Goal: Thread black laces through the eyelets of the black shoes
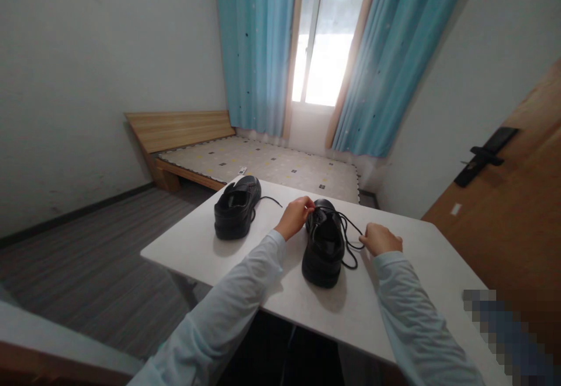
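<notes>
black lace [350, 267] pinched in right hand [381, 239], left hand [296, 215] touching nearer shoe [323, 260] — grip unclear, door sticker [456, 209] illegible

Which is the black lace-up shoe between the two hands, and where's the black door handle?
Black lace-up shoe [322, 259], head view: on the heel.
Black door handle [487, 155], head view: on the lever.

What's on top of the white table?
A black shoe sits alone; another black shoe, with laces, stands between the left hand and right hand. The tabletop beneath the shoes and sleeves is hidden.
</notes>
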`<move>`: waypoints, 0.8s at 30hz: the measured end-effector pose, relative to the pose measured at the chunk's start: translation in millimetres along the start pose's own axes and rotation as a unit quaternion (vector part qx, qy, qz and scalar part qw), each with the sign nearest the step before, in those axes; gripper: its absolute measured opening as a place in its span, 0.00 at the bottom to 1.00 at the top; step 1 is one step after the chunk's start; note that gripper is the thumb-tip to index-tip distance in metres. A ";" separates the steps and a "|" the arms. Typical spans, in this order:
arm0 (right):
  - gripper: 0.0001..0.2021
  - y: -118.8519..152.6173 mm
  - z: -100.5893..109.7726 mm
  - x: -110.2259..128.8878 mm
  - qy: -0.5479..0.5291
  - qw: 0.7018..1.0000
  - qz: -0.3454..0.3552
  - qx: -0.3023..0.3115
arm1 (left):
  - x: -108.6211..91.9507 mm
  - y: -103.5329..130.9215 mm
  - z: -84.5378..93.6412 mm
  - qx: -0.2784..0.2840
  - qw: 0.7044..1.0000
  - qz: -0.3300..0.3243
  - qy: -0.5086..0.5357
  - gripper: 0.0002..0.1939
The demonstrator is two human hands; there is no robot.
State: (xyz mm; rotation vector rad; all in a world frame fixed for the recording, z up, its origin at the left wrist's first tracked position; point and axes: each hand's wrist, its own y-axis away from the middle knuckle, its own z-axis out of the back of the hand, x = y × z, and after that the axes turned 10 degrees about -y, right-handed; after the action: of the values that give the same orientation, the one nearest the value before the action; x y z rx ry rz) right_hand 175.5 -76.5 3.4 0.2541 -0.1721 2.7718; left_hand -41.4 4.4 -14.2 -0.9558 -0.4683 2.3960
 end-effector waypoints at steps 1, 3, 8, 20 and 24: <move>0.11 -1.0 0.0 0.2 -0.022 0.999 0.018 -0.034 | 0.6 0.1 -0.6 -0.002 1.000 -0.001 -0.001 0.03; 0.15 -3.2 -1.0 2.8 -0.106 0.985 0.088 -0.108 | 1.2 0.2 -1.2 -0.006 1.000 -0.002 -0.001 0.03; 0.28 -4.2 -8.7 16.3 -0.336 0.890 0.290 -0.107 | -2.8 0.2 0.8 -0.004 1.000 0.025 0.014 0.03; 0.36 -8.9 -29.1 18.3 -0.449 0.844 0.292 0.020 | 1.5 -4.8 -3.5 0.001 0.986 0.098 0.136 0.01; 0.36 -10.6 -32.2 19.1 -0.459 0.845 0.273 0.035 | 5.5 -7.0 -9.4 -0.008 0.976 0.089 0.197 0.03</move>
State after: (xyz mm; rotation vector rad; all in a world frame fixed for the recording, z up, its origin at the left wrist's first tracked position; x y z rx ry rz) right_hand 156.7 -55.4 -23.3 1.7904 -0.4250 2.9083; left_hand -35.8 14.3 -20.2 -1.4951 -0.2607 2.2718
